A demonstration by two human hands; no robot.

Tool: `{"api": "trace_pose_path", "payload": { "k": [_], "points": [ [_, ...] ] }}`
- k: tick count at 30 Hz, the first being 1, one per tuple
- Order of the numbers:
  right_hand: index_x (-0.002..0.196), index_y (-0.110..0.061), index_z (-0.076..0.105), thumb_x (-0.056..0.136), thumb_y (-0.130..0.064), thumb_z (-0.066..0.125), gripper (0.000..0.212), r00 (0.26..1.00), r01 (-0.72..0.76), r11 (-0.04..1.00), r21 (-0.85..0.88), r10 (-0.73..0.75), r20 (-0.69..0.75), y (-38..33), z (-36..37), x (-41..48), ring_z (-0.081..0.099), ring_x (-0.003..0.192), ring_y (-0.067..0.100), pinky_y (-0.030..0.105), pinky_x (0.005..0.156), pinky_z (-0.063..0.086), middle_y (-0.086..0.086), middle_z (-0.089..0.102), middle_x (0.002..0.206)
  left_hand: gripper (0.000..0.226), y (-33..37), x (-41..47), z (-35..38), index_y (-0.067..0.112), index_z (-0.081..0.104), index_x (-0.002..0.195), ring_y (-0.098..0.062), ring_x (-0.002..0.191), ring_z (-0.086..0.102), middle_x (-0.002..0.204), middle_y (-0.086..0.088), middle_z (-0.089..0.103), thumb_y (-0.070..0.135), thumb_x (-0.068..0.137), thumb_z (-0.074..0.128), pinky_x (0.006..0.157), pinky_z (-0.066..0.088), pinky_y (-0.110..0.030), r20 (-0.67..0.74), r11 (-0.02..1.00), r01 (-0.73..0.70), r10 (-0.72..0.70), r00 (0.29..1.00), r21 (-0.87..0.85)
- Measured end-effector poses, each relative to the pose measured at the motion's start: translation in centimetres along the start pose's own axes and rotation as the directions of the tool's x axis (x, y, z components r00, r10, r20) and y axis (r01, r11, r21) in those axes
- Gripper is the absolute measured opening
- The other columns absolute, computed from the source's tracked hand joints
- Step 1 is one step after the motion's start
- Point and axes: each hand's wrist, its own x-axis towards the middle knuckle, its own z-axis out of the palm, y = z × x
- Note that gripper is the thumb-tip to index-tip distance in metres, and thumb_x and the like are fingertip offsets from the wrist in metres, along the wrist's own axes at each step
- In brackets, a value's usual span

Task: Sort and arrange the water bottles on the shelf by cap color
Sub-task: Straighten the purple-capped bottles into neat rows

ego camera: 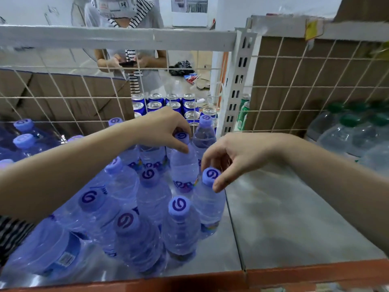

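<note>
Left hand (162,128) pinches a clear plastic water bottle with a purple cap (184,165), fingers curled round the cap; a top grip, probably because neighbours block the body. Right hand (231,154) does likewise on a second purple-capped bottle (208,199) just in front, thumb and forefinger closed on the cap sides. Both stand upright at the right edge of the purple-capped cluster (151,192), on the left half of the grey metal shelf (284,218). Green-capped clear bottles (349,131) sit far right, well apart: one colour per side. Likely squaring up the purple rows.
</note>
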Motion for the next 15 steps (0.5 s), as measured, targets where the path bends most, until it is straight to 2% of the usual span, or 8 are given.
{"api": "trace_pose_path", "payload": {
  "k": [2, 8, 13, 15],
  "points": [
    [0.100, -0.025, 0.070, 0.075, -0.049, 0.079, 0.036, 0.998, 0.027, 0.998, -0.049, -0.030, -0.062, -0.2, 0.2, -0.4, 0.063, 0.066, 0.010, 0.024, 0.062, 0.052, -0.001, 0.069, 0.078, 0.041, 0.2, 0.5, 0.3, 0.025, 0.073, 0.103, -0.024, 0.080, 0.062, 0.085, -0.003, 0.069, 0.053, 0.075, 0.074, 0.076, 0.048, -0.046, -0.005, 1.000, 0.010, -0.010, 1.000, 0.014],
    [0.096, -0.023, 0.070, 0.075, -0.044, 0.081, 0.032, 0.986, 0.078, 0.997, -0.012, -0.079, -0.149, 0.4, 1.2, -0.9, 0.059, 0.065, 0.008, 0.019, 0.060, 0.047, -0.003, 0.065, 0.075, 0.040, 1.6, 1.5, 0.9, 0.018, 0.073, 0.098, -0.025, 0.074, 0.057, 0.078, -0.006, 0.063, 0.052, 0.078, 0.074, 0.070, 0.044, -0.043, -0.088, 1.000, -0.017, 0.019, 0.996, 0.023],
    [0.101, -0.027, 0.071, 0.075, -0.040, 0.082, 0.031, 0.990, 0.048, 0.996, 0.074, -0.038, -0.133, 1.6, 0.6, -1.6, 0.064, 0.069, 0.003, 0.014, 0.064, 0.049, -0.007, 0.070, 0.080, 0.042, 2.9, 2.7, 1.0, 0.013, 0.072, 0.092, -0.027, 0.072, 0.054, 0.075, -0.010, 0.061, 0.053, 0.079, 0.073, 0.068, 0.042, -0.043, -0.101, 0.999, -0.005, 0.009, 0.995, 0.039],
    [0.105, -0.024, 0.072, 0.079, -0.037, 0.080, 0.030, 0.992, 0.022, 0.993, 0.116, -0.007, -0.126, 2.6, 0.2, -2.0, 0.067, 0.071, 0.009, 0.020, 0.066, 0.053, -0.003, 0.072, 0.082, 0.040, 3.4, 3.1, 1.2, 0.014, 0.073, 0.093, -0.027, 0.070, 0.053, 0.073, -0.010, 0.060, 0.051, 0.078, 0.074, 0.067, 0.041, -0.042, -0.098, 1.000, -0.008, 0.011, 0.995, 0.024]
  ]
}}
